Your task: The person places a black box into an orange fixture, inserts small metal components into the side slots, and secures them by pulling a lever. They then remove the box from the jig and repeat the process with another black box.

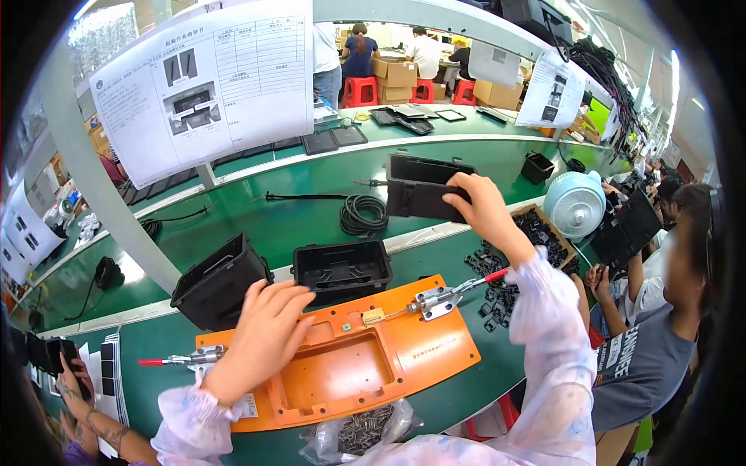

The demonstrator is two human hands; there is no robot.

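Observation:
My right hand [482, 206] grips the right edge of a flat black plastic panel [420, 200], raised above the far side of the bench. Directly behind that panel is an open black case [431, 168]; I cannot tell whether the two are joined. My left hand [268, 334] is open, palm down with fingers stretched, over the left part of an orange fixture [435, 342]. The fixture has a rectangular recess and two metal toggle clamps with red handles, one clamp [439, 301] on the right and another [194, 357] beside my left wrist. Beyond the left fingers stand two open black boxes, one tilted [221, 283] and one lying flat [342, 268].
A bag of screws [361, 431] lies at the near edge. Small black parts [497, 299] are scattered right of the fixture, beside a full carton [544, 233]. A coiled black cable [364, 213] and blue fan [575, 203] stand farther back. A co-worker [645, 334] sits close at right.

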